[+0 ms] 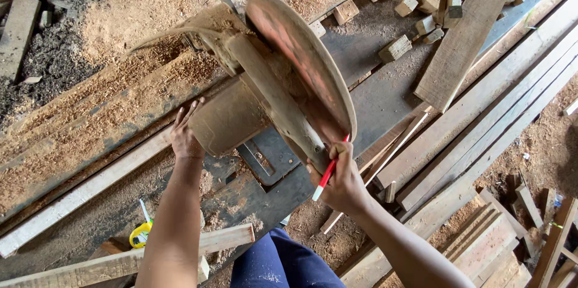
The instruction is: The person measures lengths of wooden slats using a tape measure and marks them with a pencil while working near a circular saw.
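Right grip (343, 173) closed on the heavy, stiff saw (289, 77) handle with a red pen (328, 173); left grip (183, 134) flat, open, pressing the plank (84, 191).

Both forearms are bare from the elbow down, with no sleeve, glove, watch or ring in view on the left hand (183, 137) or the right hand (343, 182); the fingernails are short and plain. Below, between the arms, the legs wear dark blue trousers (283, 264); pale flecks of sawdust speckle the cloth.
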